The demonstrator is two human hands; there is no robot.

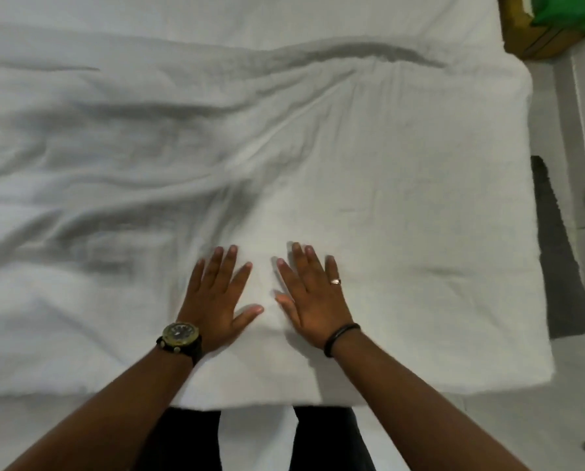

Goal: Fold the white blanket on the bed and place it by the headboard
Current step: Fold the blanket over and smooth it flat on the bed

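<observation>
Down at 6 o'clock you can see dark trouser legs (332,440) right up against the near edge of the bed (318,15), with both bare forearms reaching forward over it. The left hand (216,300) has a chunky dark watch (181,336) on the wrist, the right hand (313,300) has a thin black band (340,337) at the wrist and a ring (335,281) on one finger. Both hands are laid flat, palms down, fingers spread wide, side by side and close together but not touching each other, pressing on the white blanket (369,181). Neither one is gripping anything.

The blanket covers pretty much the whole bed in front. It's smooth around the hands and out toward 3 o'clock, where its edge drops off the side of the mattress. From about 9 to 11 o'clock it's all bunched up in long wrinkles and ridges. Further out at 12 o'clock the surface goes flat and plain again.

Off the bed at 3 o'clock there's a dark grey mat (561,260) on the pale floor (529,433). Way up at 1 o'clock, a brown wooden thing (525,42) with something bright green (573,11) on it.
</observation>
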